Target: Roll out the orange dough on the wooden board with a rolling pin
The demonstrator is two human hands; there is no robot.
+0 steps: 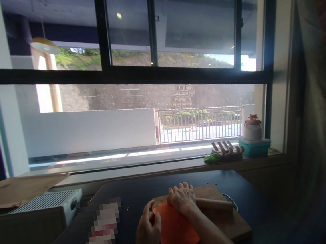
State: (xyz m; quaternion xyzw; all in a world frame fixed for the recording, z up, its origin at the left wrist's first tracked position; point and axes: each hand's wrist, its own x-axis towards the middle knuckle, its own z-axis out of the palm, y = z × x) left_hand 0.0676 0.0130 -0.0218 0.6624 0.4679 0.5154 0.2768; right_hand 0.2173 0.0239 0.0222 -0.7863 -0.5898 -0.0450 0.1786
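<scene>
A thin orange sheet of what looks like rolled dough (177, 233) lies on a wooden board (236, 224) and hangs near its front left edge. My left hand (146, 231) is at the sheet's left edge, with thumb and fingers apart and touching or very close to it. My right hand (182, 198) rests palm down over the sheet's far edge, its fingers stretched forward. From beneath that hand a wooden rolling pin (215, 203) runs out to the right across the board. The pin's left end is hidden under the hand.
The board stands on a dark table (120, 188); a metal handle (230, 199) shows at its right. A blurred-out item (103, 229) lies to the left. Beyond are a cardboard piece (18, 191), a teal box (254, 147) and a striped item (226, 149) on the window sill.
</scene>
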